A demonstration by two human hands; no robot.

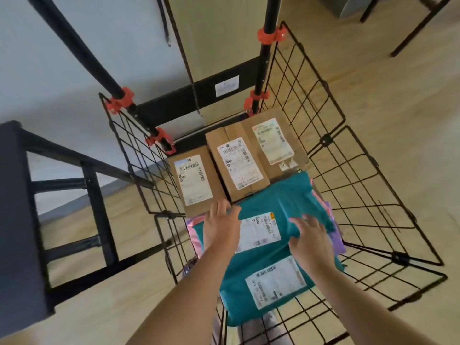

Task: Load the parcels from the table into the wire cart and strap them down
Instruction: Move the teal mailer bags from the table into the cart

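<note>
The black wire cart point(331, 150) stands below me, seen from above. Three brown cardboard boxes with white labels stand at its far end: left point(193, 180), middle point(237, 165) and right point(272, 140). In front of them lie teal mailer bags, an upper one point(281, 200) and a nearer one point(271, 282), both labelled. Pink point(193, 230) and purple point(336, 235) mailers peek out from under them. My left hand point(221, 225) rests flat on the upper teal bag's left edge. On that bag's right side presses my right hand point(311, 237), fingers spread.
A dark table point(17, 220) with a black frame stands at the left. The cart's black handle posts with red clamps point(270, 36) rise at the far side. A wall corner is behind the cart, with black furniture legs point(408, 36) at top right on the light wooden floor.
</note>
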